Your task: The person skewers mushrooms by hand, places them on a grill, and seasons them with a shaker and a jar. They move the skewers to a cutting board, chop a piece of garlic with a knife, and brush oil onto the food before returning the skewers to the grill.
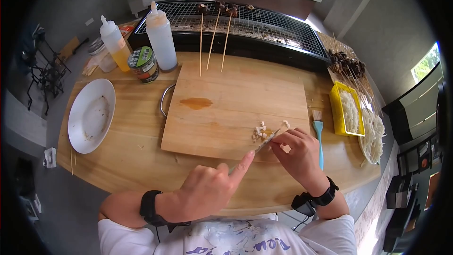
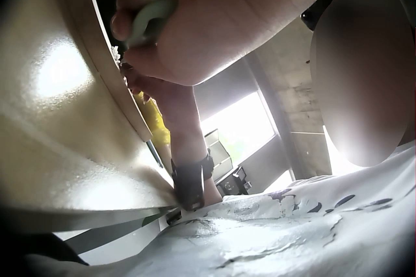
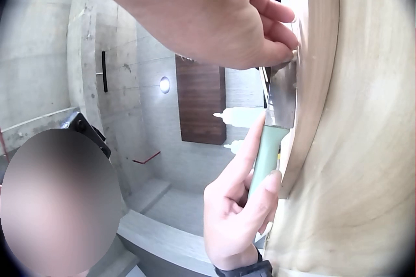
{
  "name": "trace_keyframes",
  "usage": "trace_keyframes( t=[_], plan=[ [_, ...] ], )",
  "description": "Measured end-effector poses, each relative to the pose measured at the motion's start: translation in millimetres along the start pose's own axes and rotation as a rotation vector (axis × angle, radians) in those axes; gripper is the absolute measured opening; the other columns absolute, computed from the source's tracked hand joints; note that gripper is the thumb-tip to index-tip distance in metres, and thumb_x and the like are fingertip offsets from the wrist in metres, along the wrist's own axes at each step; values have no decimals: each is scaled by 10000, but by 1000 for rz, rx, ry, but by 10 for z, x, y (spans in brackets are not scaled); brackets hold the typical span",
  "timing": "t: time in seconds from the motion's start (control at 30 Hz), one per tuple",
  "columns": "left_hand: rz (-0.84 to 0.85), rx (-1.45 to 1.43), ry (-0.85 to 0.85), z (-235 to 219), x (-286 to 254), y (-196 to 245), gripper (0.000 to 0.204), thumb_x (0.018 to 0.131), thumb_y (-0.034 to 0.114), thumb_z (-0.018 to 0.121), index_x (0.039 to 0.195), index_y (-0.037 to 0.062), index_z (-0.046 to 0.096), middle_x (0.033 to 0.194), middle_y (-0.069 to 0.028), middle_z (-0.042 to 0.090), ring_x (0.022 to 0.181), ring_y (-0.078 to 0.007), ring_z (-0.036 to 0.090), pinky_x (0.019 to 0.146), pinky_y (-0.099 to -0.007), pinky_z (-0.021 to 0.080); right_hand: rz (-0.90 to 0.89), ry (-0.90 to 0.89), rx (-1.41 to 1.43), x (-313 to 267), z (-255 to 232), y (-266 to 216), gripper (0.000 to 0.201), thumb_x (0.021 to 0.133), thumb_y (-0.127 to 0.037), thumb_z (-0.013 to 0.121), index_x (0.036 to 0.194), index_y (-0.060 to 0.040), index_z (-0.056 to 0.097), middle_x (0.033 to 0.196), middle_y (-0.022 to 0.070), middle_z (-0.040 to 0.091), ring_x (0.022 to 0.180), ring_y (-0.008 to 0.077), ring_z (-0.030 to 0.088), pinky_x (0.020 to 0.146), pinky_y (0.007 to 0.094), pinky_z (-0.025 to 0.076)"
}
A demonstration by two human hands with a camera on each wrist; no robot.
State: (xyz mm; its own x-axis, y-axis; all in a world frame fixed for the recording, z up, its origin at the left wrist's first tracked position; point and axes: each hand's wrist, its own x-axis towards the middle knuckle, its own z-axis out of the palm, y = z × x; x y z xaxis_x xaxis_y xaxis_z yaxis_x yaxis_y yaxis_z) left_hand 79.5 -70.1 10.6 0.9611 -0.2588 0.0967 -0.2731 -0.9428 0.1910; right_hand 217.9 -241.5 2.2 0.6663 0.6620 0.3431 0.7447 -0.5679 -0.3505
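My left hand (image 1: 207, 190) grips the pale green handle (image 3: 263, 160) of a knife, its index finger stretched along toward the blade (image 3: 282, 98). The blade (image 1: 265, 142) lies low over the front right part of the wooden cutting board (image 1: 226, 85). At the blade's far end is my right hand (image 1: 298, 155), with thumb and fingertips touching or pinching there; whether something small is between them cannot be seen. Small pale chopped pieces (image 1: 259, 133) lie just beyond the blade. In the left wrist view the left hand (image 2: 214, 24) is curled round the green handle (image 2: 151, 18).
Behind the board stands a grill (image 1: 188, 23) with skewers (image 1: 213, 40). At left are a white oval plate (image 1: 89, 125), two squeeze bottles (image 1: 162, 42) and a can (image 1: 143, 64). A teal brush (image 1: 319, 137), yellow basket (image 1: 335, 108) and noodle plate (image 1: 373, 137) are at right.
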Motion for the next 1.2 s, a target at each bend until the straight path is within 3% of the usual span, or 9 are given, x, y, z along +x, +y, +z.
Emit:
trace_keyframes(
  t=[0.23, 1.2],
  plan=[
    [-5, -73, 64, -30, 23, -65, 668, 685, 74, 588, 1325, 42, 399, 505, -42, 455, 375, -179, 474, 369, -315, 410, -18, 11, -21, -10, 3, 8, 39, 664, -100, 688, 689, -91, 660, 643, 16, 607, 617, 178, 571, 547, 299, 457],
    [4, -96, -27, -75, -30, -36, 697, 667, 59, 597, 1330, 28, 381, 524, -47, 463, 402, -177, 495, 381, -307, 422, -13, -9, -28, -6, -15, -4, 46, 658, -95, 689, 686, -85, 653, 662, 23, 615, 634, 199, 580, 561, 309, 460]
  ],
)
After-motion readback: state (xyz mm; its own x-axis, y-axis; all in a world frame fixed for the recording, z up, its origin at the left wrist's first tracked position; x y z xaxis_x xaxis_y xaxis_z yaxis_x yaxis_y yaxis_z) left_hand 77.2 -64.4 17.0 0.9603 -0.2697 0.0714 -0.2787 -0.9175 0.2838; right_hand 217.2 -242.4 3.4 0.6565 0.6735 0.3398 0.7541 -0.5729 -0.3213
